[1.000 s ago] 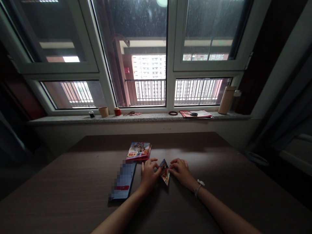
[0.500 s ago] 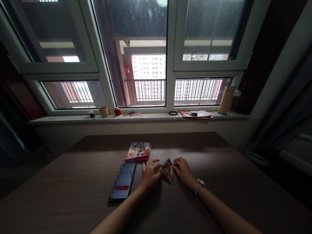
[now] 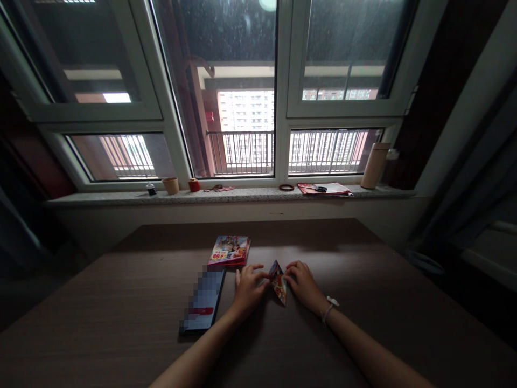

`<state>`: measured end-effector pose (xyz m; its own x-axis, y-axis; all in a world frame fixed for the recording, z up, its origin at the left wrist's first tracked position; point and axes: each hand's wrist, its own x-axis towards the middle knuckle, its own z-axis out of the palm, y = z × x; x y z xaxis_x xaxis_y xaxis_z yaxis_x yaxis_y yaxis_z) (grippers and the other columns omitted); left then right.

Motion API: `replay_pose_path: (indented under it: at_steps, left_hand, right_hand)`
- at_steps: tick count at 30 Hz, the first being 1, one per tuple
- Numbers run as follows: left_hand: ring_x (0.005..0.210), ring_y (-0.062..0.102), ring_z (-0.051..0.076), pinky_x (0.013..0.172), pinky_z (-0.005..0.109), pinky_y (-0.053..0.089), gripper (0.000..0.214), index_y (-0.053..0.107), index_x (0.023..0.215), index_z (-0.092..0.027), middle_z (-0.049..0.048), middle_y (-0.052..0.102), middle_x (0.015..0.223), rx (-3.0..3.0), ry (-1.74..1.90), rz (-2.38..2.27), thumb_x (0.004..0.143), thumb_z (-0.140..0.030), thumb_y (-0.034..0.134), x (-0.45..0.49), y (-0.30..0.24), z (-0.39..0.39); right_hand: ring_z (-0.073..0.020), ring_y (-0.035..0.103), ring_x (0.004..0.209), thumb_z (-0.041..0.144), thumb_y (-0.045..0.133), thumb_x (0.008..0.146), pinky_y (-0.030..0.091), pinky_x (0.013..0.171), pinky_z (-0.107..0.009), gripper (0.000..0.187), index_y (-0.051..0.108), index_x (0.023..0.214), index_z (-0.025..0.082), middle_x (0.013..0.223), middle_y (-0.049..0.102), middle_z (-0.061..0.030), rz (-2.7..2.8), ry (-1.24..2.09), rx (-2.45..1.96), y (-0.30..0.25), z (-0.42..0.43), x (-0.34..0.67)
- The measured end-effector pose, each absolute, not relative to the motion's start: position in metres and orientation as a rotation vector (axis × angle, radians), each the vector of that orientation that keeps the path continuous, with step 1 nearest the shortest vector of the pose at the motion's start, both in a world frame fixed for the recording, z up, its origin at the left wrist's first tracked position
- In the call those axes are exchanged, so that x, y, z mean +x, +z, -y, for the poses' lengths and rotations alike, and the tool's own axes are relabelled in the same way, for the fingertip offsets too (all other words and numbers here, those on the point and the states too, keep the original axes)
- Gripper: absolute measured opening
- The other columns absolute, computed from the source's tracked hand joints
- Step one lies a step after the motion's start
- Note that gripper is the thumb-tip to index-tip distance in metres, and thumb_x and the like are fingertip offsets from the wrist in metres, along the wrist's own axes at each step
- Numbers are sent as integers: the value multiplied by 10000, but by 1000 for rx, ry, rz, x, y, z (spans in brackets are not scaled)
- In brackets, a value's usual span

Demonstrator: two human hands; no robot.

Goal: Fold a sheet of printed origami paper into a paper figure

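Between my two hands a small folded piece of printed paper [image 3: 278,284], pointed at top and bottom, is held just over the brown table [image 3: 133,302]. My left hand [image 3: 251,286] pinches its left side between thumb and forefinger, with the other fingers loosely bent. On the opposite edge, the fingertips of my right hand [image 3: 302,283] are closed on the paper; a bracelet [image 3: 330,307] circles that wrist. A phone [image 3: 204,302] lies left of my left hand. Behind the phone sits a stack of colourful printed leaflets [image 3: 230,250].
Along the stone windowsill [image 3: 250,195] stand a paper cup [image 3: 170,186], a small red jar [image 3: 194,185], a dark ring-shaped band [image 3: 286,187], scissors [image 3: 321,189] on some papers and a tan thermos flask [image 3: 375,166]. A window rises behind.
The folded paper has turned slightly and looks narrower, its top point shifted a little left. Both hands keep nearly the same place.
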<state>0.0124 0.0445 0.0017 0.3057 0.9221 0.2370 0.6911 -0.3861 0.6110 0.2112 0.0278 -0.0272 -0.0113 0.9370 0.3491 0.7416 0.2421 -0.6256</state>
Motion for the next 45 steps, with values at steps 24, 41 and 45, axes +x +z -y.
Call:
replay_pose_path:
  at_steps: [24, 41, 45]
  left_hand:
    - [1213, 469, 249, 1101, 596, 153, 42, 666, 829, -258, 26, 606, 1201, 2230, 750, -1526, 800, -258, 637, 17, -6, -48]
    - [1255, 412, 265, 1065, 466, 267, 120, 666, 838, -252, 42, 559, 1243, 2231, 752, -1621, 735, -303, 701, 16, -3, -51]
    - [1281, 399, 255, 1073, 459, 257, 147, 656, 862, -252, 48, 541, 1288, 2219, 736, -1628, 730, -297, 703, 15, -4, -52]
  right_hand:
    - [-206, 497, 1081, 246, 556, 872, 308, 1022, -400, 78, 634, 872, 235, 1068, 606, -38, 1945, 341, -1535, -19, -22, 207]
    - [-255, 506, 1018, 590, 634, 765, 344, 993, -417, 392, 585, 919, 232, 1017, 574, -60, 1970, 143, -1620, -12, -13, 195]
    - [-265, 505, 1019, 612, 640, 745, 349, 986, -419, 441, 576, 941, 222, 1024, 568, -69, 1969, 98, -1645, -11, -11, 191]
